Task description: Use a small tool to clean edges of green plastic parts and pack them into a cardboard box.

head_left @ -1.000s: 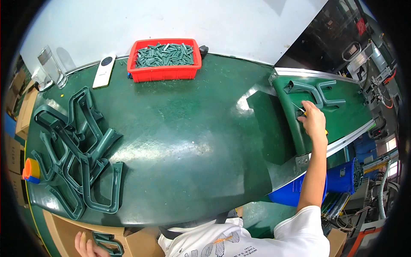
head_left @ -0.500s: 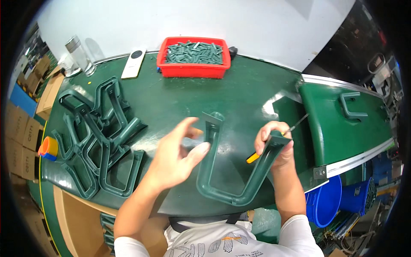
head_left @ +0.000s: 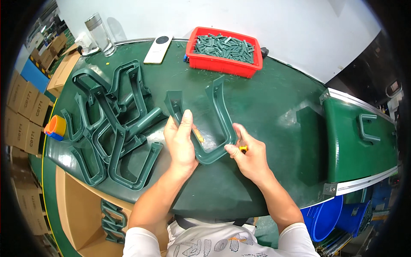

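Before me a U-shaped green plastic part is held up with its two flared ends pointing away from me. My left hand is closed round its left arm, thumb on top. Something yellow-orange shows by the fingertips of that hand, inside the U; I cannot make out what it is. My right hand pinches the part's right lower bend. A bit of a yellow tool handle sticks out between its fingers, and the rest of that tool is hidden.
Several similar green parts lie piled at left, beside an orange-and-blue tape roll. A red bin of small green pieces, a white phone-like object and a glass bottle stand farther back. At right is a green panel with a handle.
My left hand has taken hold of the part's left arm. My right hand has moved from the right flared end down to the lower bend. The part has turned and shifted away from me.
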### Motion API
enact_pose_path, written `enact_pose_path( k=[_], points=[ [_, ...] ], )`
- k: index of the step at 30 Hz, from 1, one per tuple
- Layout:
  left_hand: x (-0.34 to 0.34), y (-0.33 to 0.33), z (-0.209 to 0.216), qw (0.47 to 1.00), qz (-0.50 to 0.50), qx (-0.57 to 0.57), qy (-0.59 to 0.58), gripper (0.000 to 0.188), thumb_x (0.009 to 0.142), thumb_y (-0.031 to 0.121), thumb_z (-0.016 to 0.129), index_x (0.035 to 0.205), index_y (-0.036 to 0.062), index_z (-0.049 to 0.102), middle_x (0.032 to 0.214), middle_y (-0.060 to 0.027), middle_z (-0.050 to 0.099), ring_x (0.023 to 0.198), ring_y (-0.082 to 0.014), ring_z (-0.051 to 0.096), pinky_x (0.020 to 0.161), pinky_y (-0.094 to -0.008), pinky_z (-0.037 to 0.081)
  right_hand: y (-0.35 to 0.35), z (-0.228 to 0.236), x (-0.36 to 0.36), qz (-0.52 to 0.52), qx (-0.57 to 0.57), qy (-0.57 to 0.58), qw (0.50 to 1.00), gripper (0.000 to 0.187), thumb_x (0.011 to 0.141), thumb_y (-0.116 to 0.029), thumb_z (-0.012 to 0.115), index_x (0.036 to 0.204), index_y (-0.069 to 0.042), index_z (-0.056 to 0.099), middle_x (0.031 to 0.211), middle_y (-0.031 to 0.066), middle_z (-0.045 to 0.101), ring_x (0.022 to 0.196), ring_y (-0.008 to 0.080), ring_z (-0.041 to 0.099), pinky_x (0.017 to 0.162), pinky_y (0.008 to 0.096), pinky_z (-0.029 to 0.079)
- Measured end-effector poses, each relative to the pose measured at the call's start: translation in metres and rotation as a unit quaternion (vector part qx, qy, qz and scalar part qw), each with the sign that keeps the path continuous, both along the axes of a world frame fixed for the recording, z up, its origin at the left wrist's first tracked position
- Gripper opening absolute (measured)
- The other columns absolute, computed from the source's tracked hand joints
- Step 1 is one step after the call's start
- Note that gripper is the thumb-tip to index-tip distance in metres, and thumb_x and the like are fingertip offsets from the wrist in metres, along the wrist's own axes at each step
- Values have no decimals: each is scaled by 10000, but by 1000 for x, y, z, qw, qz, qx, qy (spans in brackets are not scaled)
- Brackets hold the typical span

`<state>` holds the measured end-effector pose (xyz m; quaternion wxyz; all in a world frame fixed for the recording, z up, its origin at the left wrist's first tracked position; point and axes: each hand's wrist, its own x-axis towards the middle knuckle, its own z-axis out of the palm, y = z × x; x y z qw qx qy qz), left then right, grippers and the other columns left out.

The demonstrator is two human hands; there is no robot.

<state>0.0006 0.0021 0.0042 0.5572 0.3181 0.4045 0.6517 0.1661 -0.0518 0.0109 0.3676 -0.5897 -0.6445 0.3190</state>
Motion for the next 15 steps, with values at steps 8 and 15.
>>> enact_pose_path(
  k=[8,15],
  points=[
    [4,-9,11,989,81,122,-12,189,945,190,518,808,70,468,623,-17,491,525,-89,460,500,-237,392,16,-1,-26,-69,-40,237,968,442,872,-129,626,1227,82,468,873,102,658,609,96,580,543,244,482],
    [6,-24,18,973,82,204,70,127,922,133,540,882,24,487,715,-10,500,618,-84,454,578,-249,393,26,0,-39,-166,-50,286,942,318,891,-180,611,1066,79,554,796,101,664,560,86,556,465,233,440]
  ],
)
